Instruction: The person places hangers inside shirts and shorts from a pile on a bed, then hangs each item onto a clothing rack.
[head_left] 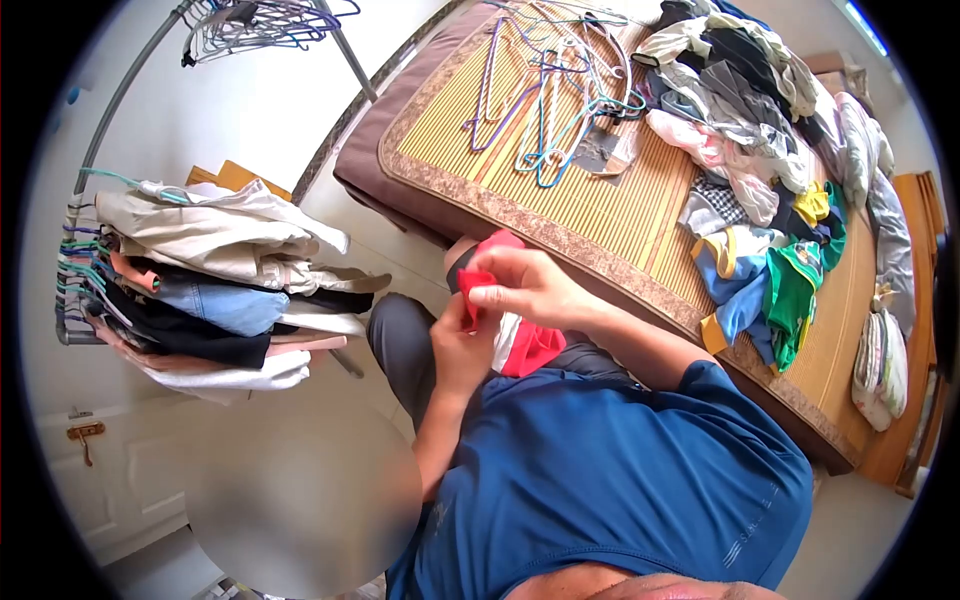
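Note:
A red and white garment [533, 350] is held over my lap, partly bunched. My left hand [462, 348] has its fingers closed on the cloth from below. Just above it, my right hand [530, 284] pinches a red fold between thumb and fingers. The two hands are close together, almost touching. Part of the red cloth shows past the right hand's knuckles, and the rest hangs down behind my wrists toward my thighs. The garment's exact kind is hidden by the hands.
To my right is a bed with a woven mat [590, 235]. Several loose hangers [550, 110] and a heap of clothes [740, 110] lie on it, with a green garment [795, 290] near its edge. At left stands a rack of hung clothes [220, 270]; more hangers [260, 30] hang above.

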